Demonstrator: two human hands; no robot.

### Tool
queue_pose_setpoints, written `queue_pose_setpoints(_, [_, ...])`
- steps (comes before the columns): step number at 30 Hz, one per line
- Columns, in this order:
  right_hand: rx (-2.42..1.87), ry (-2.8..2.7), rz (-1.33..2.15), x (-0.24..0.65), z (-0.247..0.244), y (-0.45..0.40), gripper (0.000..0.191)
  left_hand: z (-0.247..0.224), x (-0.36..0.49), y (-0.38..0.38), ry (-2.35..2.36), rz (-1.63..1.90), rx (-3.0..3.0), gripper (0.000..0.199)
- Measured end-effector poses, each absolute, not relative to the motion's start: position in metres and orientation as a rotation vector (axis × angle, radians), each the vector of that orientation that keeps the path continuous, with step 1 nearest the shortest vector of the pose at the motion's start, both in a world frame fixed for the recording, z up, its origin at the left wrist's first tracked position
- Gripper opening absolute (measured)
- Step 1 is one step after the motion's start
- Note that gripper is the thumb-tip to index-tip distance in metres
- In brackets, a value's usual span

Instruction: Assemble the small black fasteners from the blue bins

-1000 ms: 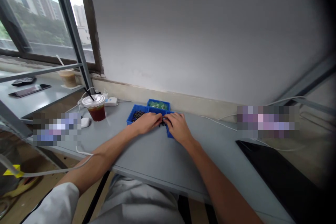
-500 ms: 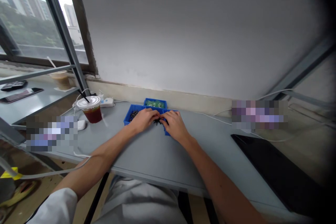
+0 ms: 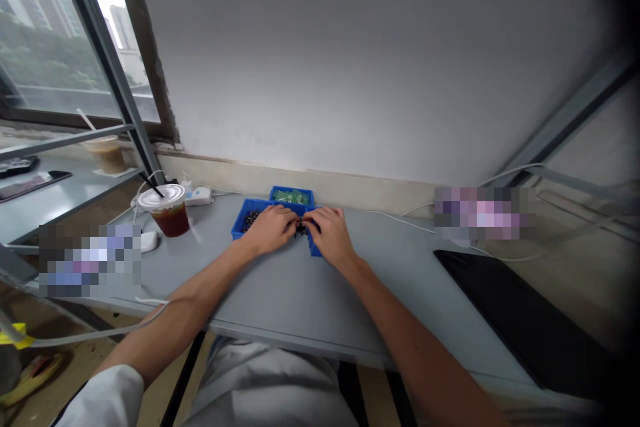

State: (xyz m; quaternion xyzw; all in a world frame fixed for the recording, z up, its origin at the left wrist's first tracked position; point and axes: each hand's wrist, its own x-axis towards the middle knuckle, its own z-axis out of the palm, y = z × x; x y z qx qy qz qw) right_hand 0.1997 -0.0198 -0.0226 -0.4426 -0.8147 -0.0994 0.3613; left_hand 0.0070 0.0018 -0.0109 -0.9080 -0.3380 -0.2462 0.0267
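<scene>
My left hand [image 3: 273, 227] and my right hand [image 3: 330, 230] meet above the desk, fingertips nearly touching. Between them they pinch a small black part [image 3: 301, 229], too small to make out its kind. Behind my left hand is a blue bin [image 3: 240, 220] of small dark and metallic pieces [image 3: 251, 219]. Another blue bin [image 3: 315, 250] lies under and beside my right hand, its contents mostly hidden. Farther back, against the wall, a blue bin [image 3: 273, 191] holds green packets [image 3: 291, 197].
Left of the bins stand a cup of dark red drink [image 3: 170, 217] and a white power strip [image 3: 199, 196]. A white case [image 3: 149, 241] lies near the cup. On the right are a flat black panel [image 3: 515, 313] and a white cable [image 3: 400, 217]. A cable [image 3: 100, 333] crosses near my left forearm.
The whole view has shifted slightly, so things sit a little farther left. My hands stay together at the bins, fingers moving only slightly around the black part.
</scene>
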Motion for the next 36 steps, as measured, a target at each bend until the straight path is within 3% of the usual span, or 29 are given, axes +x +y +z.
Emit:
queue_pose_setpoints(10, [-1.221,-2.083,-0.272,0.1982,-0.0222,-0.0206,0.029,-0.0068,0.0085,-0.0017,-1.031,-0.837,-2.799,0.024])
queue_pose_setpoints(16, [-1.129,-2.123,-0.202,0.1995,-0.0193,-0.0222,0.019,-0.0078,0.0082,-0.001,-1.041,-0.853,-2.806,0.024])
queue_pose_setpoints(23, [-1.166,-2.131,-0.23,0.2002,-0.0208,-0.0202,0.03,-0.0092,0.0096,-0.0019,-1.008,-0.847,-2.812,0.026])
queue_pose_setpoints(28, [-1.136,-2.151,-0.199,0.1995,-0.0205,-0.0212,0.02,-0.0093,0.0088,-0.0007,-0.997,-0.853,-2.822,0.026])
queue_pose_setpoints(36, [-1.143,-2.14,-0.218,0.2005,-0.0195,-0.0212,0.023,-0.0121,0.0091,0.0003,-0.977,-0.861,-2.834,0.026])
